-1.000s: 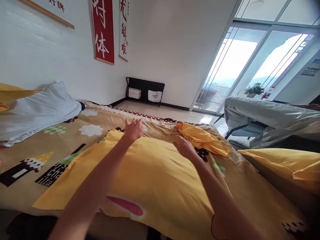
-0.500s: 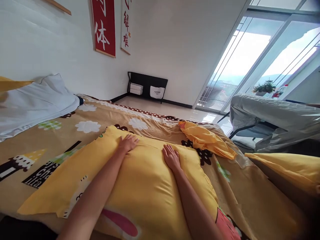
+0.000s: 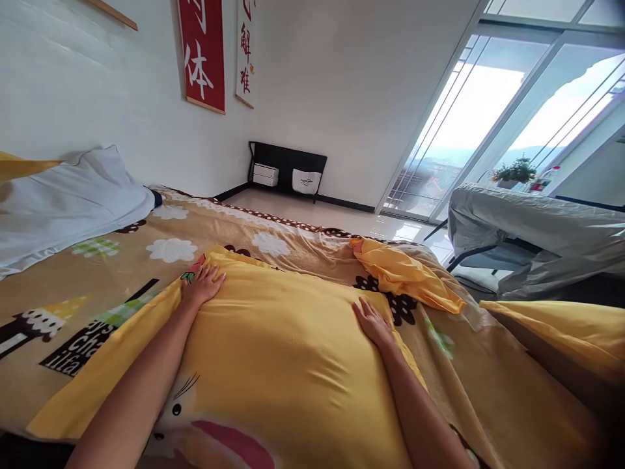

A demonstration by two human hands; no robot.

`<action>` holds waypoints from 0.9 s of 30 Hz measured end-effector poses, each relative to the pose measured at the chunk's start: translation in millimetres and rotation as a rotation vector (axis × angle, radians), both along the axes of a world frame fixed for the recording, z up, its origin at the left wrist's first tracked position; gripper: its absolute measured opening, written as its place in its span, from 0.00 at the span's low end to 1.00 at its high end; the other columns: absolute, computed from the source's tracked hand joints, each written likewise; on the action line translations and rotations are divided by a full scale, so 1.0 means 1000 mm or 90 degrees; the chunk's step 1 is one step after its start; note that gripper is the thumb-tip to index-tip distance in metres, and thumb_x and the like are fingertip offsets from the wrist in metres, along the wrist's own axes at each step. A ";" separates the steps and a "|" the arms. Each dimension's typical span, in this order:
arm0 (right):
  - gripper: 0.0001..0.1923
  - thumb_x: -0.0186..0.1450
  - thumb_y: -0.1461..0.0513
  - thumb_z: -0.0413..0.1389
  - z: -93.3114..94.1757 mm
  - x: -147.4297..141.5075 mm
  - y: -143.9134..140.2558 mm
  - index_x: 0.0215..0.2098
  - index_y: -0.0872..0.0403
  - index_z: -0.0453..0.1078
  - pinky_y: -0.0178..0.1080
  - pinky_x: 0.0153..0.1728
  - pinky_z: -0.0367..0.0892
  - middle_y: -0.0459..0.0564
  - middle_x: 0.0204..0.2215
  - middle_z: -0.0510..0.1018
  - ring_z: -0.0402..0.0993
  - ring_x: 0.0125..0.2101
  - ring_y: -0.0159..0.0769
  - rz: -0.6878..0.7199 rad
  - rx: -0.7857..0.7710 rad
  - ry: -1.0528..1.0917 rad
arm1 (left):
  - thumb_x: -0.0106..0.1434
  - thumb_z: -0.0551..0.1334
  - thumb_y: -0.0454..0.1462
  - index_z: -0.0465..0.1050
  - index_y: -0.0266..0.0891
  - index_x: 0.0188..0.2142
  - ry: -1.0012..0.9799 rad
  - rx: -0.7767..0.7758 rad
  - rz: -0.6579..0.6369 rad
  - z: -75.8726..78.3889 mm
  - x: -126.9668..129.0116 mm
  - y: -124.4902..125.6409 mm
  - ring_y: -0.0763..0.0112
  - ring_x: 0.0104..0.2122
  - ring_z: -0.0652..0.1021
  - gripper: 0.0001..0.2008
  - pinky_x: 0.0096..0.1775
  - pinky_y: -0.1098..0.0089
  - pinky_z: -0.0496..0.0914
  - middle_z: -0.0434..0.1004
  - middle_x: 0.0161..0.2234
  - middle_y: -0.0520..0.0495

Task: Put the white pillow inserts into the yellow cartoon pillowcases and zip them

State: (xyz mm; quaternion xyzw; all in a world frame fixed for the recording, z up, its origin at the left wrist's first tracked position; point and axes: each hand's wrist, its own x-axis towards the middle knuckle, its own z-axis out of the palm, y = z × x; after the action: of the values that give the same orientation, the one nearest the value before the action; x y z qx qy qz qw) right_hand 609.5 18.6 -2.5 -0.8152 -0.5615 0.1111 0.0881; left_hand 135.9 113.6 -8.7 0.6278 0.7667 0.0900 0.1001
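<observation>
A plump yellow pillow (image 3: pixel 288 339) with a printed cartoon animal face lies on the patterned bed blanket (image 3: pixel 312 242) in front of me. My left hand (image 3: pixel 202 284) rests on the pillow's far left corner, fingers spread. Near the far right corner, my right hand (image 3: pixel 375 322) lies flat on the fabric with its fingers stretched out. Both palms face down on the pillow, and neither hand grips it. The pillow's near edge runs out of the bottom of the view.
Crumpled yellow cloth (image 3: pixel 405 273) lies beyond the pillow on the right. Another yellow piece (image 3: pixel 561 332) is at the right edge. White bedding (image 3: pixel 73 195) lies against the left wall. A covered grey table (image 3: pixel 532 215) bearing a potted plant (image 3: pixel 515 172) stands near the glass door.
My hands have moved apart over the pillow, the left one leftward and the right one rightward. The pillow's top looks smoother, and more of the printed face shows.
</observation>
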 end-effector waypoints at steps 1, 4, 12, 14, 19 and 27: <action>0.34 0.71 0.46 0.34 -0.001 0.007 -0.004 0.69 0.53 0.49 0.53 0.63 0.47 0.53 0.67 0.55 0.50 0.66 0.41 -0.006 -0.006 -0.001 | 0.67 0.39 0.55 0.49 0.48 0.68 -0.012 -0.004 0.002 -0.002 -0.003 0.000 0.56 0.68 0.44 0.33 0.61 0.39 0.47 0.38 0.70 0.49; 0.33 0.71 0.49 0.34 0.005 0.014 -0.016 0.67 0.57 0.55 0.48 0.62 0.52 0.55 0.64 0.61 0.55 0.64 0.40 -0.014 -0.003 -0.020 | 0.67 0.39 0.54 0.49 0.47 0.68 -0.032 0.001 0.002 -0.005 -0.006 0.000 0.57 0.68 0.44 0.33 0.61 0.39 0.49 0.37 0.70 0.49; 0.24 0.69 0.61 0.45 0.080 -0.064 -0.017 0.62 0.54 0.62 0.44 0.63 0.49 0.53 0.66 0.57 0.52 0.65 0.39 0.152 0.167 -0.091 | 0.67 0.41 0.53 0.51 0.46 0.67 -0.047 0.017 0.000 -0.005 -0.004 0.000 0.53 0.68 0.47 0.33 0.59 0.38 0.52 0.40 0.69 0.45; 0.23 0.69 0.55 0.46 0.098 -0.105 -0.011 0.61 0.48 0.63 0.41 0.63 0.50 0.47 0.66 0.58 0.53 0.65 0.36 0.269 0.213 -0.064 | 0.67 0.40 0.53 0.51 0.46 0.68 -0.043 0.011 0.001 -0.005 -0.005 0.001 0.54 0.68 0.46 0.33 0.59 0.39 0.52 0.40 0.70 0.46; 0.26 0.71 0.49 0.43 0.090 -0.186 -0.005 0.63 0.50 0.61 0.52 0.64 0.45 0.52 0.66 0.57 0.48 0.67 0.41 0.508 0.170 0.047 | 0.67 0.38 0.55 0.49 0.46 0.68 -0.024 -0.014 0.000 -0.003 -0.007 0.002 0.57 0.68 0.44 0.34 0.61 0.41 0.49 0.38 0.70 0.48; 0.30 0.71 0.45 0.41 0.053 -0.171 -0.052 0.67 0.46 0.53 0.52 0.66 0.41 0.49 0.68 0.50 0.43 0.68 0.39 0.647 0.120 0.114 | 0.66 0.36 0.54 0.45 0.47 0.69 -0.026 -0.042 -0.003 -0.004 -0.011 0.010 0.59 0.69 0.43 0.35 0.62 0.42 0.48 0.36 0.70 0.50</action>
State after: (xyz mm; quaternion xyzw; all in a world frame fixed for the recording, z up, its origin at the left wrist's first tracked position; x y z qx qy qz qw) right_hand 438.5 -33.2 50.4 -0.4162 -0.8839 0.1580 0.1437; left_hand 124.6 123.5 -12.9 0.6238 0.7656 0.0775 0.1368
